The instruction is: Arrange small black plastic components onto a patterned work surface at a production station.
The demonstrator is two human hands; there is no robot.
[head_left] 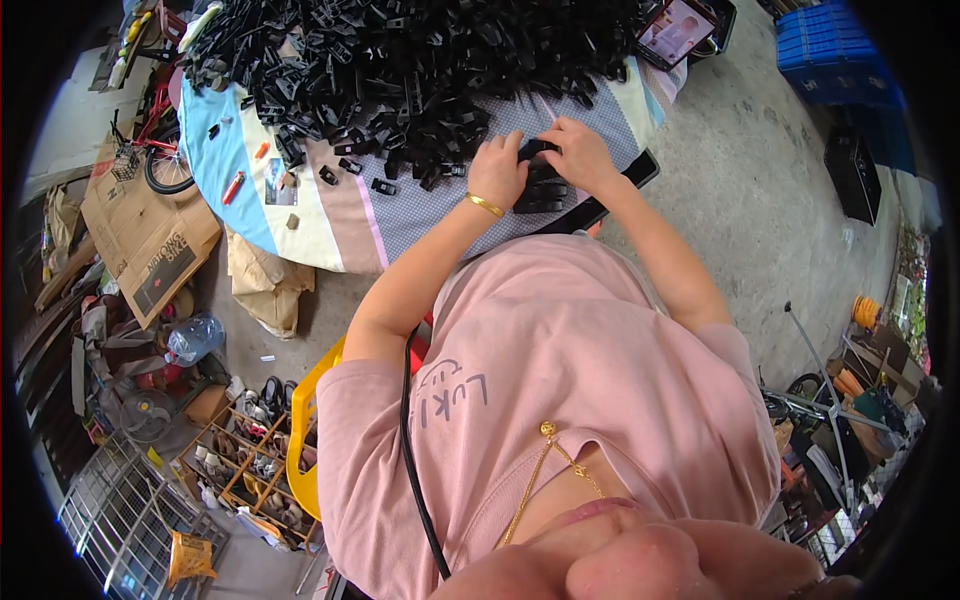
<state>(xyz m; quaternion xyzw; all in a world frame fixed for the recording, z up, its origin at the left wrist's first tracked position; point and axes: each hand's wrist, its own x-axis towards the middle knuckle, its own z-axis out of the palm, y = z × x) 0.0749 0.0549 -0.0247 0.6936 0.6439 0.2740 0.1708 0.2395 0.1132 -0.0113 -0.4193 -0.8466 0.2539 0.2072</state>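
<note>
My left hand (497,172), with a gold bangle at the wrist, and my right hand (582,156) meet at the table's near edge. Their fingers are closed on a small black plastic piece (535,149) held between them; its exact kind is too small to make out. Just below it, several similar black pieces (540,197) lie lined up close together. Beyond my hands spreads a large heap of loose black plastic pieces (400,70). A few stray ones, such as a black piece (383,187), lie left of my left hand.
A striped and dotted cloth (340,235) covers the round table. A red lighter (233,187) lies at its left, a phone (680,32) showing a picture at its far right. A dark flat bar (640,168) is by the near right edge. Blue crates (835,55) stand on the floor.
</note>
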